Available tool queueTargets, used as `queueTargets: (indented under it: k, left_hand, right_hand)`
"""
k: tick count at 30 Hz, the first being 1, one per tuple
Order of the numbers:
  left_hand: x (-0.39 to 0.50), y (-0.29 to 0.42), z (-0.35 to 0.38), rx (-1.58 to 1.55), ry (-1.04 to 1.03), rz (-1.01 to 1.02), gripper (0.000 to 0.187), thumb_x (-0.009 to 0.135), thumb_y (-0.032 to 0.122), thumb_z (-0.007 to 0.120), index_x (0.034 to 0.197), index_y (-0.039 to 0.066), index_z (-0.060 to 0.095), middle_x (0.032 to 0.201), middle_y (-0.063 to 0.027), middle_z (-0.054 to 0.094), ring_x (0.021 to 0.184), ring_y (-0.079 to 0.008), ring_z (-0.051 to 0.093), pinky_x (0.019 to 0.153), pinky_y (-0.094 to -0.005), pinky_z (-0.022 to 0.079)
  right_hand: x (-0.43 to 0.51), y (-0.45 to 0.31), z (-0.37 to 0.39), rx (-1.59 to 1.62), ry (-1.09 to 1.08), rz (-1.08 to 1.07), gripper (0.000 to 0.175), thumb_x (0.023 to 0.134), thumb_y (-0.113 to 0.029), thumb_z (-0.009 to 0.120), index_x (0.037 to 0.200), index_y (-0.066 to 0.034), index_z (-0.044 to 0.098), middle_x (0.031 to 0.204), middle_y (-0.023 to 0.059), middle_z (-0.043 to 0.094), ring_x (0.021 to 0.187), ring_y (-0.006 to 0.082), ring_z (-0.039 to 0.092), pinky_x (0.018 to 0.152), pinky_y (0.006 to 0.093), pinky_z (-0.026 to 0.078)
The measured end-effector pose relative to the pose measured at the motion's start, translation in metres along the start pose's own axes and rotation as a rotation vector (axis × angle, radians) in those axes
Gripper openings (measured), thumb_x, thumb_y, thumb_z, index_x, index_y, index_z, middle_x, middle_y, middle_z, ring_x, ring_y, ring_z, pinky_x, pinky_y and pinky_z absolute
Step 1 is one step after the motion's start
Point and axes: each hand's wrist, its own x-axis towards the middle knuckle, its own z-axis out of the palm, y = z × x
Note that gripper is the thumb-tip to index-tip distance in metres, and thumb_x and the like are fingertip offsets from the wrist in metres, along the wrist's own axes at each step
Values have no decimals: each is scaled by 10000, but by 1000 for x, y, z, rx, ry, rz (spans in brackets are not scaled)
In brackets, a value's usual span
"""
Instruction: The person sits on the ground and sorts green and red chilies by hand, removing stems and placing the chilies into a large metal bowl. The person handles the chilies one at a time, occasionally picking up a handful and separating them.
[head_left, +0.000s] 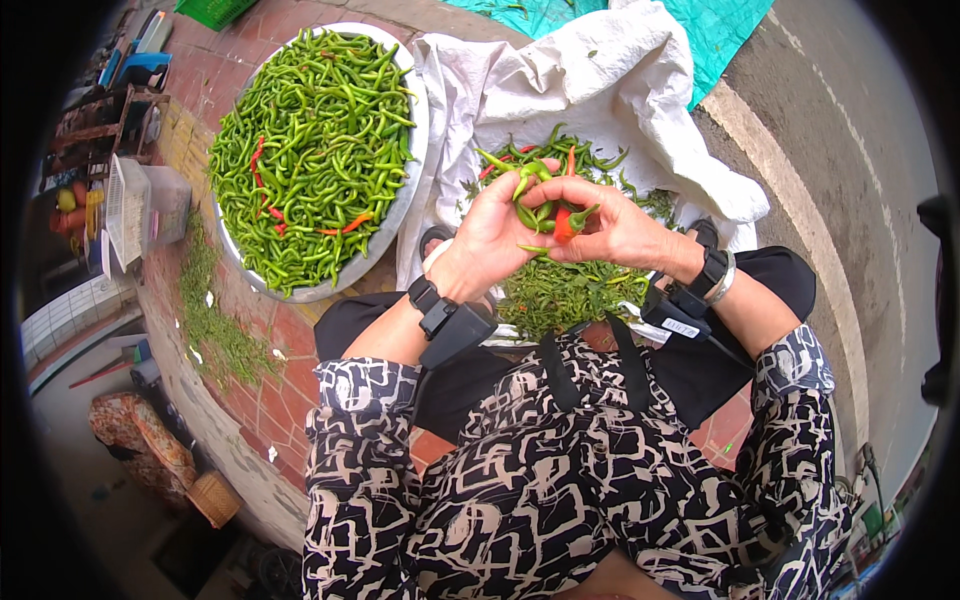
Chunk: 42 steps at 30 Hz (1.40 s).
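Note:
Both my hands meet over a white woven sack (517, 105) spread before me. My left hand (491, 225) cups several green chili peppers (534, 214), some poking out past the fingers. My right hand (611, 225) has a red chili pepper with a green stem (568, 223) at its thumb and fingers, beside the green ones. Below the hands lies a heap of green stems and leaf scraps (570, 292). More green and a few red chilies (559, 142) lie on the sack just beyond the fingers. At the left, a large round metal basin (417, 150) is heaped with green chilies and several red ones.
A teal tarp (720, 45) lies beyond the sack. Green scraps (225, 330) are scattered on the red paving left of the basin. Farther left stand a translucent plastic bin (166, 202) and a woven basket (214, 499). A green crate (214, 9) is at the top; asphalt road (817, 150) runs along the right.

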Motion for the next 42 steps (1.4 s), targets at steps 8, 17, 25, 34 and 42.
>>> queueTargets:
  k: [8,17,25,34,42]
  left_hand:
    - [6,8,4,-86,-146,-18,396,841,99,454,1232,50,495,1241,-144,531,1110,-273,536,957,-493,428]
    - [7,16,3,-29,-154,-36,442,784,88,506,1223,39,508,1235,-157,538,1116,-324,535,953,-482,428]
    - [3,16,0,-44,-136,-4,462,795,62,508,1256,37,491,1298,-176,487,1203,-361,462,961,-532,411]
    - [-2,18,5,109,-3,-8,346,835,125,505,1177,75,525,1120,-111,593,1007,-266,574,822,-395,450]
    - [-2,19,2,283,-26,56,235,831,75,558,1065,63,560,1004,-67,624,898,-235,621,742,-372,477]
  right_hand:
    - [-2,-2,-5,-246,15,-223,265,789,-164,691,1006,-41,602,1219,95,489,1100,218,499,918,335,417]
    - [-12,-5,-10,-587,-6,-381,213,813,-177,632,1006,-87,622,1355,184,377,1208,363,413,1027,459,321]
    - [-17,1,-16,-463,36,-265,293,847,-237,630,1096,-83,609,1387,179,348,1259,337,373,1048,446,294]
    - [-11,10,-28,-462,266,-183,279,888,-313,577,1092,-144,667,1272,135,456,1204,298,383,1020,418,280]
    - [-6,8,-24,99,307,104,238,825,-127,666,1047,-40,651,907,3,622,826,72,560,725,231,450]
